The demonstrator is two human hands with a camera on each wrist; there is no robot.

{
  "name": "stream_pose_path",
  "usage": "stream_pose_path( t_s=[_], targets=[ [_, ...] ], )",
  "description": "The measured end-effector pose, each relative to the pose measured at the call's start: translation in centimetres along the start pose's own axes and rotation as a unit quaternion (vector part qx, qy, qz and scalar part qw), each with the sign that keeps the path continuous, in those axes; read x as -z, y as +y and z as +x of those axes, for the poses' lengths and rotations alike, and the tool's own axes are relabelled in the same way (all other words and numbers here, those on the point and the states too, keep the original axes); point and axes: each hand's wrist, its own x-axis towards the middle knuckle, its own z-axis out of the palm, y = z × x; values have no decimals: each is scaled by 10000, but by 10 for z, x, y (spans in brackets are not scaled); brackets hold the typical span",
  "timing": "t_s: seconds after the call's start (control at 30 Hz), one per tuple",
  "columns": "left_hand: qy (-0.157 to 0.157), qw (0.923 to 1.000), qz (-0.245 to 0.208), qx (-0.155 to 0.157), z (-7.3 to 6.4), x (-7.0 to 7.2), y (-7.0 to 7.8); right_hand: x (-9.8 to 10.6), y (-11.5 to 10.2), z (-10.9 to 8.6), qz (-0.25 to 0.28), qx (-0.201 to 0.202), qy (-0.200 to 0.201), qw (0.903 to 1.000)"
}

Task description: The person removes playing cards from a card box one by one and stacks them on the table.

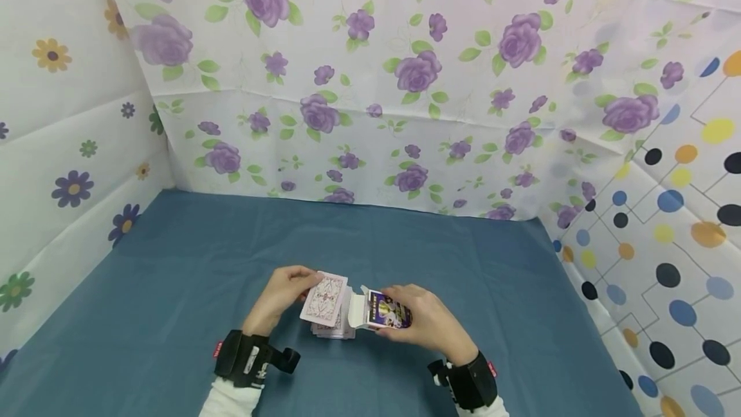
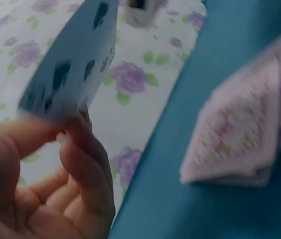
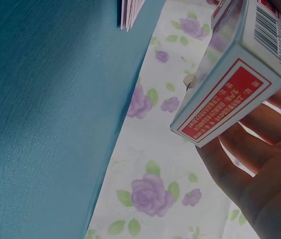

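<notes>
My left hand pinches a playing card by its edge between thumb and fingers, its patterned back up in the head view. The left wrist view shows the printed face of that card. Below it on the cloth lies a slightly uneven stack of playing cards, backs up. To the right, my right hand grips a card box with a dark picture on its front. The box's white flap stands open toward the stack. In the right wrist view the card box shows a red label and a barcode.
A blue cloth covers the table. White floral sheets hang behind it and at the left, and a dotted sheet hangs at the right. Each wrist wears a black strap.
</notes>
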Motion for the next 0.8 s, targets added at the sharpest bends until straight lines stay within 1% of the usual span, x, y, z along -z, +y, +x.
stream_pose_path(
  t_s=[0.1, 0.2, 0.3, 0.47, 0.63, 0.73, 0.8],
  targets=[
    [295, 9993, 107, 226, 3, -3, -8, 0, 0, 0, 21, -15, -8, 10000],
    [449, 9982, 116, 379, 5, -7, -15, 0, 0, -1, 56, -82, -57, 9999],
    [481, 9979, 127, 402, 6, -10, -19, 0, 0, -2, 105, -161, -127, 9997],
    [617, 9968, 338, 380, 8, -13, -24, 0, 1, -2, 124, -197, -168, 9996],
    [826, 9923, 830, 396, 6, -14, -25, 0, 1, -3, 129, -211, -202, 9995],
    [912, 9884, 1162, 352, 4, -14, -24, 0, 1, -3, 110, -220, -214, 9995],
    [949, 9865, 1297, 304, 3, -14, -24, 0, 1, -3, 102, -224, -211, 9995]
  ],
)
